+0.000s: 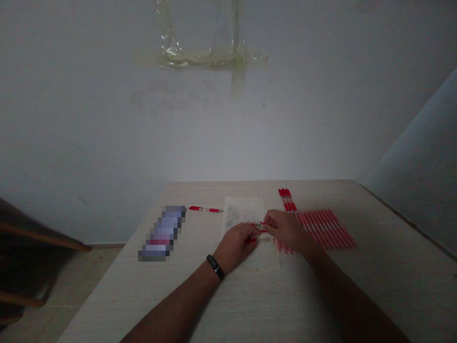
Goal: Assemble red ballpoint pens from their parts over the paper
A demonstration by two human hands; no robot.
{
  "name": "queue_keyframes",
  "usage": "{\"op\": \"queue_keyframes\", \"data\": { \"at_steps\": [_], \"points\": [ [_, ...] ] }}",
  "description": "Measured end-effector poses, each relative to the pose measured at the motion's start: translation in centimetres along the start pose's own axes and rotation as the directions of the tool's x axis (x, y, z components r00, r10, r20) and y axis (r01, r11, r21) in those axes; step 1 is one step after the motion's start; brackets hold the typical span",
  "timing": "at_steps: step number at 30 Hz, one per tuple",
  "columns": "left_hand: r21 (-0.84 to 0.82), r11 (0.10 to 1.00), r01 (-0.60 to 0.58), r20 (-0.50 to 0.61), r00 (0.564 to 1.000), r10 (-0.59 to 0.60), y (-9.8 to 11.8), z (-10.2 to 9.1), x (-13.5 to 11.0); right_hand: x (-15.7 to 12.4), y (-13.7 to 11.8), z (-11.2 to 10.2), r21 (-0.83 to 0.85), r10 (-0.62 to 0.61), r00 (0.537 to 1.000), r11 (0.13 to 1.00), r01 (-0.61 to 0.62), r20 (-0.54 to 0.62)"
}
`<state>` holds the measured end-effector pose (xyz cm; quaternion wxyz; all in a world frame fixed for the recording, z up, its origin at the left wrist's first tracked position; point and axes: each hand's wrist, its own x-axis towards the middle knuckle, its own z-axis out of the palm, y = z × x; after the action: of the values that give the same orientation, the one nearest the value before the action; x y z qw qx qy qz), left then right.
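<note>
Over a sheet of paper (232, 205) with scribbled marks, my two hands meet close together. My left hand (237, 240), with a black band at the wrist, is closed on a red pen part, and more red shows under its fingers. My right hand (283, 226) pinches a thin red pen part (263, 231) just opposite the left fingertips. Whether the pieces in the two hands are joined I cannot tell. Beyond the right hand lies a row of red pens (328, 228), side by side, partly hidden by that hand and forearm.
A few more red pens (287, 200) lie at the back right. One red pen (205, 209) rests left of the paper, beside a pixelated phone-like object (162, 233). The pale wooden table (200, 305) reaches the wall; a dark wooden-framed piece of furniture (28, 257) stands at left.
</note>
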<state>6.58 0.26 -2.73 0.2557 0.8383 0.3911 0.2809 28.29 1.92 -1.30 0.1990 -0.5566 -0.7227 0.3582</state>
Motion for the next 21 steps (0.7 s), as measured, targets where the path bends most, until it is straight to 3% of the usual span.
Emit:
{"op": "queue_keyframes", "data": {
  "at_steps": [6,12,16,19,21],
  "points": [
    [-0.005,0.999,-0.033,0.029,0.999,0.033,0.0,0.4,0.3,-0.2,0.1,-0.2,-0.001,-0.037,0.999,0.999,0.037,0.010],
    [0.005,1.000,-0.021,0.045,0.999,0.021,-0.2,0.8,0.1,0.1,0.1,-0.4,-0.093,-0.111,0.992,0.990,0.105,-0.059],
    [-0.009,0.999,-0.045,-0.001,0.999,0.045,0.0,0.3,0.2,0.1,0.4,-0.4,-0.103,-0.127,0.991,0.987,0.122,-0.047],
    [0.014,1.000,0.003,-0.068,0.998,-0.002,0.1,-0.4,0.3,-0.1,0.1,-0.3,-0.089,-0.106,0.994,0.990,0.107,0.019],
    [0.018,0.999,0.036,-0.104,0.994,-0.034,0.0,-0.8,0.4,-0.2,-0.4,-0.2,-0.131,-0.166,0.986,0.977,0.168,0.030]
  ]
}}
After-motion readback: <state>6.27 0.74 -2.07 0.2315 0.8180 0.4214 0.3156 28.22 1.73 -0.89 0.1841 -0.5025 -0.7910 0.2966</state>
